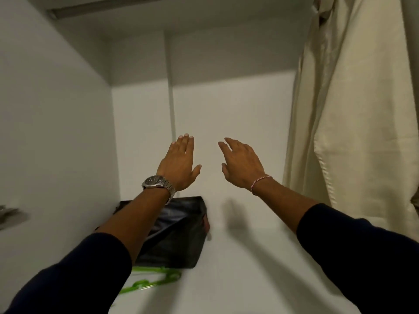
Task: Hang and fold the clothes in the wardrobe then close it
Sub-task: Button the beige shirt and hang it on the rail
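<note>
Both my arms reach forward into an open white wardrobe (238, 132). My left hand (179, 164), with a metal watch on the wrist, is held flat with fingers apart and holds nothing. My right hand (240, 164), with a red-and-white thread on the wrist, is also spread and holds nothing. A cream garment (353, 114) hangs at the right side of the wardrobe, beside my right arm. Under my left forearm a folded black garment (179, 236) lies on the wardrobe floor (249, 257). A green plastic hanger (154, 279) lies in front of it.
The wardrobe's left wall (56, 132) is close to my left arm, with a metal hinge (11, 216) at its near edge. A rail or shelf edge (113, 7) runs across the top. A vertical seam (171, 98) divides the back panel.
</note>
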